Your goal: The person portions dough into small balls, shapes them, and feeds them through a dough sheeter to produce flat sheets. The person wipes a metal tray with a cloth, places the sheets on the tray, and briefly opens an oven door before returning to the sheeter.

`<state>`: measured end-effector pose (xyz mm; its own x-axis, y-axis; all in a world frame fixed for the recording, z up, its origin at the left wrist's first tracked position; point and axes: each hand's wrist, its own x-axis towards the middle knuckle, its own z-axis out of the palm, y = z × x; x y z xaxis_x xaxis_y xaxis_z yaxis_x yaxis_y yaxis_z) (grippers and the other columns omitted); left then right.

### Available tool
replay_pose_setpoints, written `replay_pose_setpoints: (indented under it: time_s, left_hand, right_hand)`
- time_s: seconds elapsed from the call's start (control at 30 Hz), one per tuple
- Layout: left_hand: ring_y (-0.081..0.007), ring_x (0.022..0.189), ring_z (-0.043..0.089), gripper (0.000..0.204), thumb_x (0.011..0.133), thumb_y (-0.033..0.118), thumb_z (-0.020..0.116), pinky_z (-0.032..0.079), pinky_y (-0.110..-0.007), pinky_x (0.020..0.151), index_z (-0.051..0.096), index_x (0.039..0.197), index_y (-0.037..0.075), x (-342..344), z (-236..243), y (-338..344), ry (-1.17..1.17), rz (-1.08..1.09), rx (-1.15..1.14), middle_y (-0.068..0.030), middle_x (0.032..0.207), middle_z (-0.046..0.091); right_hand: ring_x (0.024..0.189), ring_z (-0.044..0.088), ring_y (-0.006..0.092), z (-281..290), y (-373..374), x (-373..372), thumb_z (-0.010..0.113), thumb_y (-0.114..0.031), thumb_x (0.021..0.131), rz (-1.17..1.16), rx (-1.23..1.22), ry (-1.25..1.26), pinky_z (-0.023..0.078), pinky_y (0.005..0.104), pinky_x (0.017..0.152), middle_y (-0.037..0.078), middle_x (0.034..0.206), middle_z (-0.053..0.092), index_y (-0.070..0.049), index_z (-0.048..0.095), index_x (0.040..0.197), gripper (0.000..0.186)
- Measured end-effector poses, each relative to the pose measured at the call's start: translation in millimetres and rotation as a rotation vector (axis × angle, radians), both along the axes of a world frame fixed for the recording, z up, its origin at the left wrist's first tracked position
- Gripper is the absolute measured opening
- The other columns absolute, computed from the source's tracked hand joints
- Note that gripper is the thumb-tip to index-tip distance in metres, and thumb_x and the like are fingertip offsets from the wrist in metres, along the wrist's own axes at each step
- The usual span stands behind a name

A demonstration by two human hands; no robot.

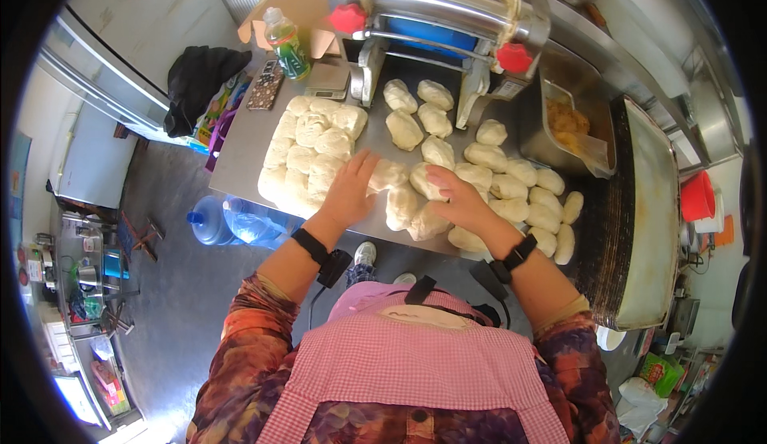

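Dough pieces (509, 187) lie in loose rows from the centre to the right of the frame, with an uncut-looking, bumpy slab (300, 158) at centre left, all on the steel tabletop (246, 147). Two pieces matter most now: a small one (389, 174) between the hands, and a longer one (423, 179) just right of it. Working these well probably calls for light, cupped palms and even pressure from both sides, since such soft dough would likely dent or stretch under a hard pinch; keeping each piece a little apart from its neighbours should stop them sticking. As for the grip, the left hand (350, 190) is open, fingers extended and thumb apart, beside the slab's right edge and close against the small piece. The right hand (463, 203) is open too, fingers loosely bent and parted, its tips at the longer piece; whether they press on it, I cannot tell.
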<state>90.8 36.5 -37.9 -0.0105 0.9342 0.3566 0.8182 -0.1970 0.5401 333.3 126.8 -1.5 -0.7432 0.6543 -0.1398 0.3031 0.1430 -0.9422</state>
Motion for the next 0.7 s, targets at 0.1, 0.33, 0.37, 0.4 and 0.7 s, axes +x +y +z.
replay_pose_setpoints:
  time_s: [0.1,0.33,0.37,0.4,0.7]
  left_hand:
    - [-0.0391,0.119,0.042,0.066,0.066,0.006,0.072,0.036,-0.043,0.100,0.043,0.125,0.002,-9.3,-0.3,-3.7,0.100,0.084,-0.119,-0.0212,0.123,0.048]
    - [-0.0379,0.118,0.043,0.065,0.066,0.008,0.072,0.036,-0.042,0.100,0.043,0.124,0.001,-15.7,-7.9,-9.5,0.019,0.110,-0.145,-0.0214,0.122,0.049]
    - [-0.0376,0.118,0.044,0.065,0.066,0.008,0.072,0.036,-0.041,0.100,0.043,0.124,0.001,-17.2,-8.0,-9.2,0.019,0.104,-0.155,-0.0213,0.122,0.049]
    - [-0.0373,0.117,0.044,0.065,0.066,0.008,0.072,0.036,-0.041,0.100,0.043,0.124,0.001,-18.7,-8.0,-9.1,0.012,0.106,-0.138,-0.0212,0.122,0.049]
    - [-0.0346,0.119,0.045,0.055,0.072,0.015,0.068,0.038,-0.038,0.100,0.049,0.121,-0.002,-36.5,-2.9,2.6,0.133,-0.046,-0.243,-0.0218,0.118,0.054]
  right_hand:
    - [0.123,0.045,0.0323,-15.1,12.7,-46.4,0.066,-0.016,0.072,0.078,0.357,-0.108,0.036,0.0364,0.102,0.021,0.131,0.047,-0.001,0.038,0.135,0.071]
    - [0.115,0.050,0.0358,-22.0,28.7,-115.5,0.071,-0.013,0.067,0.302,0.440,-0.413,0.041,0.0372,0.097,0.023,0.127,0.051,-0.003,0.039,0.135,0.076]
    - [0.111,0.053,0.0337,-16.0,31.4,-118.4,0.071,-0.012,0.065,0.349,0.448,-0.425,0.043,0.0365,0.093,0.021,0.122,0.054,-0.003,0.042,0.132,0.073]
    - [0.107,0.056,0.0315,-8.7,35.6,-120.0,0.071,-0.011,0.064,0.390,0.441,-0.473,0.045,0.0358,0.090,0.019,0.118,0.057,-0.004,0.045,0.129,0.071]
    - [0.111,0.055,0.0272,38.2,42.5,-65.3,0.064,-0.006,0.077,0.121,-0.835,0.444,0.048,0.0465,0.089,0.014,0.124,0.053,-0.003,0.045,0.129,0.055]
